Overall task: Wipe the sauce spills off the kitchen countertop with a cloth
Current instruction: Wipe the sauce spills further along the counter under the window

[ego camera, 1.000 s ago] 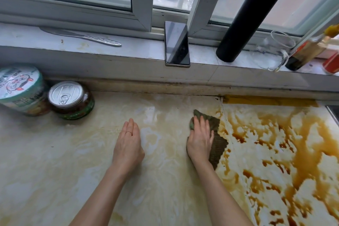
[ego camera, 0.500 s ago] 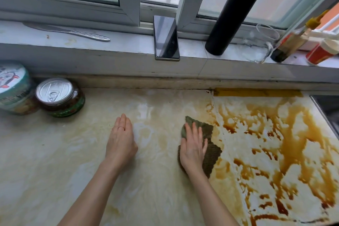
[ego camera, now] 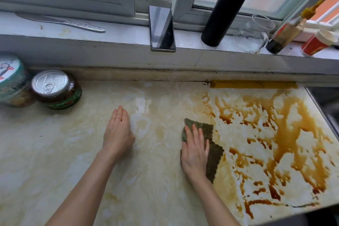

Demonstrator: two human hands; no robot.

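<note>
The right hand (ego camera: 195, 152) presses the cloth (ego camera: 214, 156) flat beside the sauce (ego camera: 286, 134) to soak it; the left hand (ego camera: 118, 132), fingers straight, steadies on the bench (ego camera: 55, 161).

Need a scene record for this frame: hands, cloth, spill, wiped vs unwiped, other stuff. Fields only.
left hand: fingers straight, resting on countertop, holds nothing
right hand: flat on cloth, fingers straight, pressing down
cloth: dark green, at the spill's left edge
sauce spill: brown, across countertop's right part, unwiped
countertop left part: faint pale smears only
windowsill: knife, phone, black cylinder, sauce bottle
back left: two jars
</note>
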